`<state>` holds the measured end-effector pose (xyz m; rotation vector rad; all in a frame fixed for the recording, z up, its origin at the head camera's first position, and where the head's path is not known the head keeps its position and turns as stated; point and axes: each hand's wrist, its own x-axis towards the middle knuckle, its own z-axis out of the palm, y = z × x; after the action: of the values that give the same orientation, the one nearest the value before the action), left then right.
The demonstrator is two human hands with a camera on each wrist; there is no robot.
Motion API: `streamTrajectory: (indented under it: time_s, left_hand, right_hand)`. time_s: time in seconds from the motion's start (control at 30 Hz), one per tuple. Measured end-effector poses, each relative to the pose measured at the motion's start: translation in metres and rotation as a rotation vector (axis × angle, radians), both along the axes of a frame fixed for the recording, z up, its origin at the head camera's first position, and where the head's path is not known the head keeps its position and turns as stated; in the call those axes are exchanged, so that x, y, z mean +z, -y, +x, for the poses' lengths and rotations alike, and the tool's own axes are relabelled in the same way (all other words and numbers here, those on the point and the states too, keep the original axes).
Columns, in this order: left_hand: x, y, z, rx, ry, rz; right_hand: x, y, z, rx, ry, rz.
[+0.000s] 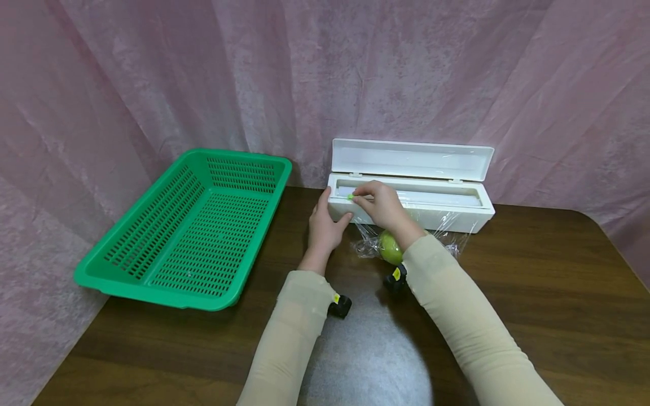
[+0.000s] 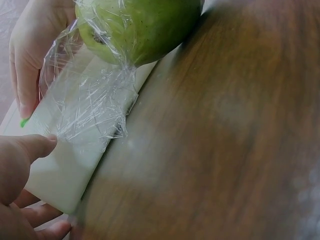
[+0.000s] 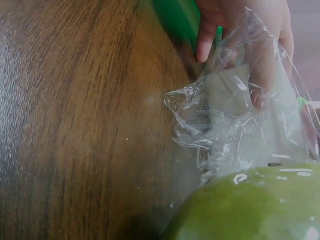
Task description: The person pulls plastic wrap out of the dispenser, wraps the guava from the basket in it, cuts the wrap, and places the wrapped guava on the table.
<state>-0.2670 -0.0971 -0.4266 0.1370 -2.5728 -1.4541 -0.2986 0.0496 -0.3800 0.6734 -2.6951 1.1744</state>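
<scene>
A long white cling film box [image 1: 459, 219] stands near the back of the table with its lid [image 1: 411, 160] raised. My left hand [image 1: 325, 228] grips the box's left end, thumb toward the front and fingers around the end. Over the front rim, my right hand [image 1: 384, 207] pinches the small green slide cutter [image 1: 350, 197] near that same end. Clear film [image 2: 95, 107] hangs down the box's front. It wraps a round green fruit [image 1: 389, 248], which sits below my right wrist and is partly hidden by it in the head view.
A large green slotted basket [image 1: 276, 217] sits at the left of the dark wooden table [image 1: 548, 282]. A pink curtain [image 1: 416, 67] hangs close behind the box and basket. Both wrists carry small black cameras.
</scene>
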Motion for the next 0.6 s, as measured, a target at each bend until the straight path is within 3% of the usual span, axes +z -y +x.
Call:
streamTrajectory:
  time_s: [0.6]
  left_hand:
    - [-0.0004, 0.0001, -0.0002, 0.004, 0.003, 0.014]
  right_hand:
    - [0.0013, -0.0023, 0.0017, -0.028, 0.045, -0.022]
